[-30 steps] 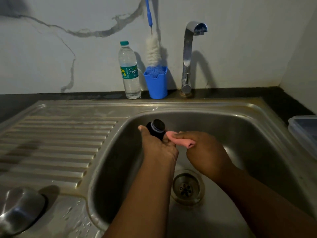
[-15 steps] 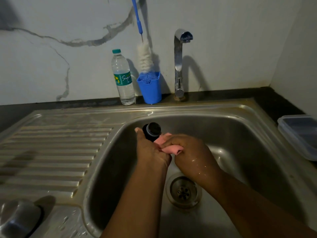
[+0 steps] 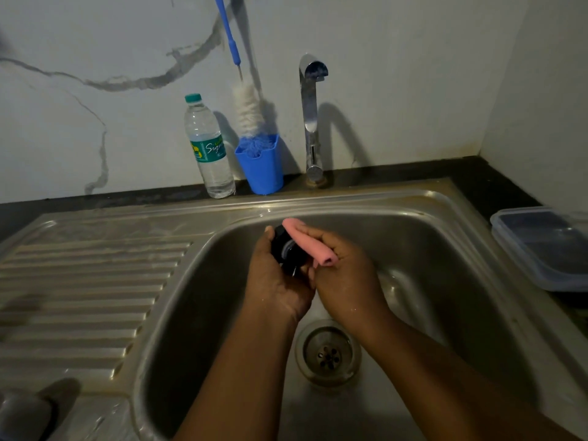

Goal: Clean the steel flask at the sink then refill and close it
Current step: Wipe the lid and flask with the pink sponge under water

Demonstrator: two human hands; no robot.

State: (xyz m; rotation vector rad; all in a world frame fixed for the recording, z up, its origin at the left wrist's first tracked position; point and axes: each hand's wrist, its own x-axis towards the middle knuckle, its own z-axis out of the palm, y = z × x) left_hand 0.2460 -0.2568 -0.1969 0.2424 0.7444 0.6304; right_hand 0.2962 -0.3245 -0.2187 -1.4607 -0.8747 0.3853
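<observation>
Comparing with the view 0.5 s earlier, the pink cloth (image 3: pixel 307 243) has moved from beside the black flask cap (image 3: pixel 286 248) up and over its top, so wiping has passed from the side to the upper face. Judgement: the cap is still in the cleaning stage; rinsing, refilling and closing remain.

Left hand (image 3: pixel 280 281): curled around the cap from below and left, thumb raised along its far edge, holding it tilted over the sink (image 3: pixel 445 281) basin.

Right hand (image 3: pixel 342 275): touching the left hand, fingers closed on the folded cloth, pressing it across the cap.

Steel flask body (image 3: pixel 19 412): apparently the blurred grey shape well left of and nearer than the hands, on the drainboard; identification uncertain.

Tap (image 3: pixel 310 122): beyond the hands, no water visible.
</observation>
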